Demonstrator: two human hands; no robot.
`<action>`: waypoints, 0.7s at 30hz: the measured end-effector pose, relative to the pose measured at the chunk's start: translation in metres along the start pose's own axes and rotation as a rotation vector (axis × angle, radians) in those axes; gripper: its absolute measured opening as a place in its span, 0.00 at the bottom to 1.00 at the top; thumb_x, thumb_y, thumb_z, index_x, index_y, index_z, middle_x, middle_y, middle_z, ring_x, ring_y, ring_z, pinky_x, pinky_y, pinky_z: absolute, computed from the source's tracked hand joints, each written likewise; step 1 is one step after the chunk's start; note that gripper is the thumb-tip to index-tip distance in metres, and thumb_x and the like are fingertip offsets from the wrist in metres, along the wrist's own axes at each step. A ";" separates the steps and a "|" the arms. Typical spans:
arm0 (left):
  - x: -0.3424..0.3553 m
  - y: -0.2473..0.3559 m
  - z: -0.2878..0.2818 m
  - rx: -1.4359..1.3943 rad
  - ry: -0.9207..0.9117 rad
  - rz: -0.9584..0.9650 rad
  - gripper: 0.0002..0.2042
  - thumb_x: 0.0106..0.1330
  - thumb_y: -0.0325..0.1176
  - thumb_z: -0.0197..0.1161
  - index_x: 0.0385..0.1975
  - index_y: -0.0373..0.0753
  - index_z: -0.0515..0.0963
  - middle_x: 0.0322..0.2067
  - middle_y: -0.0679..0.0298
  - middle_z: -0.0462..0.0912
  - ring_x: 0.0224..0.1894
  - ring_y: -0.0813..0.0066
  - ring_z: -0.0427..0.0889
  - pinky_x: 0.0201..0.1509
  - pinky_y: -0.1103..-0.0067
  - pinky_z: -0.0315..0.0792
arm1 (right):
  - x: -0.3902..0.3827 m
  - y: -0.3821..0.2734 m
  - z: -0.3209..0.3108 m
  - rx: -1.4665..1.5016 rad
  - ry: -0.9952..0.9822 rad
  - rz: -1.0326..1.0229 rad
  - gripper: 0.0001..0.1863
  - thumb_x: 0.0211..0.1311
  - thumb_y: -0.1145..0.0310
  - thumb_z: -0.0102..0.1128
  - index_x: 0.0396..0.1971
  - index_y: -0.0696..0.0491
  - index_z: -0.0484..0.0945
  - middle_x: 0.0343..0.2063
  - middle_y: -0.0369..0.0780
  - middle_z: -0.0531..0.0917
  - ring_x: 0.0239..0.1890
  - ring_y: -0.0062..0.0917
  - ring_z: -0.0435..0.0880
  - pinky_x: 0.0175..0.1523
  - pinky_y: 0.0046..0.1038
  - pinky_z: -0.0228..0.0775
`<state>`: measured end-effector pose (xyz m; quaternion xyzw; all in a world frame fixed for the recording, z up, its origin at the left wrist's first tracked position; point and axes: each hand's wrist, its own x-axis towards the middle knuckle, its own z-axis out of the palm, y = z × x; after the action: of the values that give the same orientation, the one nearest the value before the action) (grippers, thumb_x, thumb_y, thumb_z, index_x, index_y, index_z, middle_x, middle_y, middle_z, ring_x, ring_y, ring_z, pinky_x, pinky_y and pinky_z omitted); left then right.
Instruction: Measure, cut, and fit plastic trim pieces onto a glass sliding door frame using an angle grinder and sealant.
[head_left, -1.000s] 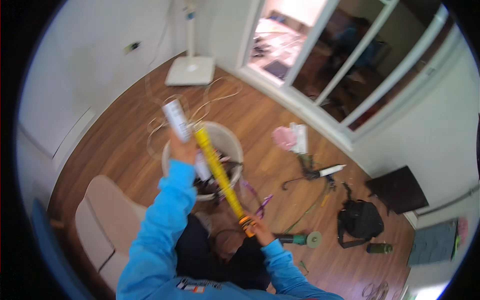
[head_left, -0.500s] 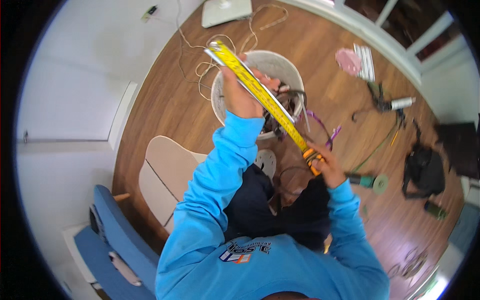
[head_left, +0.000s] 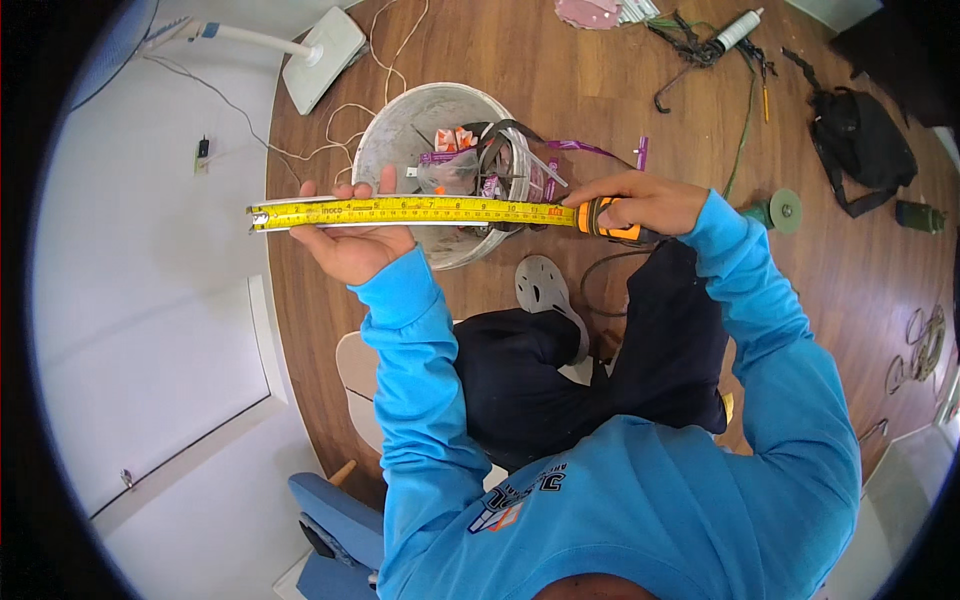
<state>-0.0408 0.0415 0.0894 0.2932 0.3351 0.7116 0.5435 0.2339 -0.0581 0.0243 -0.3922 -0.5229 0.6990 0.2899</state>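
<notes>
My left hand (head_left: 355,250) lies palm up beneath a thin white strip (head_left: 440,224), thumb on the near side and fingertips showing past the far side. Along the strip runs the yellow blade of a tape measure (head_left: 460,210), its metal hook at the strip's left end. At the other end, my right hand (head_left: 650,202) grips the orange and black tape case (head_left: 608,220). Both hands hold the pair roughly level above a whitish bucket (head_left: 375,140) containing purple and orange-white packages and dark straps. The blade hides part of the left palm and the strip's middle.
A white fan base (head_left: 325,60) stands by the wall, with cords trailing over the wooden floor. To the right are a green angle grinder (head_left: 780,212), a black bag (head_left: 862,150) and a white tube (head_left: 740,30). A blue chair (head_left: 345,520) is at lower left.
The strip and tape have turned from a diagonal to nearly level across the view. My left hand now appears lower and farther left, and my right hand higher. The view has shifted.
</notes>
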 end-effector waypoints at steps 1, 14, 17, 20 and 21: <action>0.001 0.002 -0.003 -0.018 -0.021 -0.002 0.22 0.67 0.56 0.37 0.47 0.47 0.67 0.26 0.64 0.75 0.28 0.70 0.77 0.50 0.49 0.68 | 0.000 -0.001 0.001 -0.044 -0.005 -0.024 0.24 0.54 0.67 0.52 0.51 0.59 0.71 0.43 0.43 0.77 0.46 0.25 0.72 0.52 0.23 0.63; 0.007 0.005 -0.014 0.018 -0.034 -0.023 0.23 0.65 0.59 0.40 0.49 0.50 0.65 0.24 0.67 0.75 0.26 0.73 0.76 0.48 0.49 0.68 | 0.003 0.007 0.001 -0.118 -0.058 -0.019 0.24 0.56 0.60 0.48 0.51 0.58 0.72 0.43 0.42 0.77 0.43 0.24 0.71 0.49 0.22 0.62; 0.006 0.005 -0.014 0.004 -0.053 -0.020 0.22 0.65 0.59 0.40 0.49 0.50 0.65 0.24 0.67 0.75 0.27 0.73 0.76 0.48 0.49 0.68 | 0.002 0.007 0.002 -0.117 -0.053 -0.031 0.24 0.56 0.61 0.48 0.51 0.57 0.72 0.42 0.41 0.77 0.41 0.23 0.71 0.48 0.21 0.63; 0.006 0.006 -0.014 -0.008 -0.046 -0.027 0.22 0.65 0.59 0.40 0.49 0.50 0.65 0.24 0.66 0.75 0.27 0.73 0.76 0.48 0.49 0.68 | 0.002 0.007 0.004 -0.080 -0.056 -0.020 0.24 0.56 0.61 0.48 0.51 0.57 0.72 0.42 0.41 0.77 0.42 0.23 0.71 0.49 0.21 0.62; 0.007 0.006 -0.015 -0.003 -0.052 -0.022 0.23 0.65 0.59 0.40 0.49 0.50 0.65 0.24 0.66 0.75 0.27 0.73 0.76 0.48 0.48 0.68 | 0.002 0.007 0.005 -0.082 -0.055 -0.022 0.24 0.56 0.61 0.48 0.51 0.57 0.72 0.42 0.41 0.77 0.42 0.23 0.71 0.49 0.21 0.62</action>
<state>-0.0572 0.0451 0.0852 0.3071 0.3230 0.6980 0.5604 0.2288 -0.0609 0.0179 -0.3788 -0.5632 0.6843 0.2666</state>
